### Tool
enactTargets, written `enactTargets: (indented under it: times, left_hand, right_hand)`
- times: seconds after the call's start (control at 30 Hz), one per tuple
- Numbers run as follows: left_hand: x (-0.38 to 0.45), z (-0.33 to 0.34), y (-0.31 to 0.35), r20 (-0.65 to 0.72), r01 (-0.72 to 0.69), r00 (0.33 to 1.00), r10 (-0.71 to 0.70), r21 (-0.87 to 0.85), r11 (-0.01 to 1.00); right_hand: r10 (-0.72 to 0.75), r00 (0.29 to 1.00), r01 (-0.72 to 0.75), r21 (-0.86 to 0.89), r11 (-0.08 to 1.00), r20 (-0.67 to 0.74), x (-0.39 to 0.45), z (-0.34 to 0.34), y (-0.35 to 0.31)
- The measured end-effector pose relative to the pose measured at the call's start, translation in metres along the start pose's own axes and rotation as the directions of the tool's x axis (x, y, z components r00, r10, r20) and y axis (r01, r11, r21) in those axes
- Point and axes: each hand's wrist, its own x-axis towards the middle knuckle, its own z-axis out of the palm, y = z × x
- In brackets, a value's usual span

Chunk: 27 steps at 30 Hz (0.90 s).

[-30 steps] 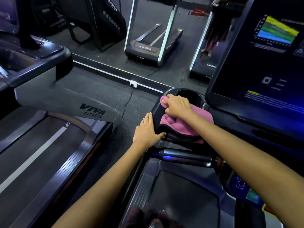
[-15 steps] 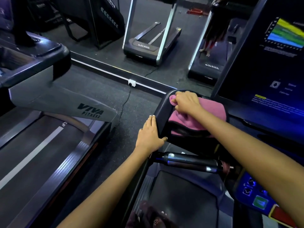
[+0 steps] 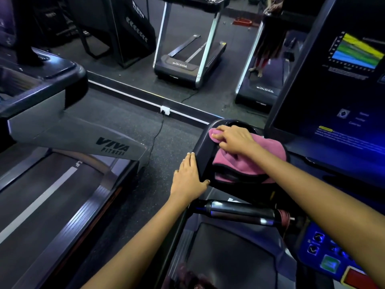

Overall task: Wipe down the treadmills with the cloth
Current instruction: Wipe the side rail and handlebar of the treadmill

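A pink cloth [image 3: 268, 150] with a dark edge lies bunched on the black left corner of the treadmill console [image 3: 205, 152], beside the cup holder [image 3: 239, 123]. My right hand [image 3: 234, 140] presses down on the cloth, its fingers laid over the cloth's far left end. My left hand [image 3: 188, 177] rests flat against the console's outer left side, fingers straight and thumb hooked under the lower edge. Below the console runs a black and silver handlebar [image 3: 239, 211]. The treadmill's lit screen [image 3: 341, 84] stands to the right.
A second treadmill [image 3: 68, 142] marked VIVA FITNESS stands to the left across a strip of dark floor. A power cable [image 3: 155, 134] runs over the floor to a wall socket. A mirror ahead reflects more treadmills. Blue control buttons [image 3: 316, 245] sit at lower right.
My right hand has slid the cloth forward along the console corner towards the cup holder. My left hand stays on the console's side. The camera has shifted a little.
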Motion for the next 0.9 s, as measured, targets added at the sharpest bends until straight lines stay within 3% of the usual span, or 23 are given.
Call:
enactTargets:
  times: [0.1,0.17,0.33,0.47,0.6,0.77,0.9]
  left_hand:
    - [-0.001,-0.001,0.0,0.002,-0.001,1.0,0.001,-0.015,1.0]
    - [-0.001,-0.002,0.0,0.004,0.003,1.0,-0.003,-0.024,1.0]
    - [-0.001,-0.001,0.002,-0.013,0.02,1.0,-0.02,0.03,0.999]
    - [0.0,0.001,0.003,-0.007,0.046,0.999,-0.046,0.08,0.996]
    - [0.001,0.003,0.003,-0.017,0.052,0.999,-0.051,0.085,0.995]
    - [0.0,0.003,0.003,-0.019,0.043,0.999,-0.042,0.064,0.997]
    - [-0.002,0.001,0.001,-0.031,0.049,0.998,-0.049,0.004,0.999]
  right_hand:
    - [0.223,0.975,-0.222,0.083,0.971,0.003,0.027,-0.003,-0.001]
    - [0.227,0.974,-0.228,0.1,0.969,0.015,0.036,-0.005,-0.003]
    - [-0.042,0.996,0.031,0.135,0.99,0.075,0.012,-0.006,0.003]
    - [-0.314,0.947,0.314,0.018,0.949,0.064,-0.014,-0.015,-0.013]
    - [-0.408,0.91,0.412,-0.055,0.909,0.076,-0.02,-0.011,-0.025]
    - [-0.166,0.985,0.168,-0.09,0.982,0.038,0.007,-0.01,-0.027]
    - [0.035,0.999,-0.035,-0.029,0.999,0.024,0.036,-0.011,-0.022]
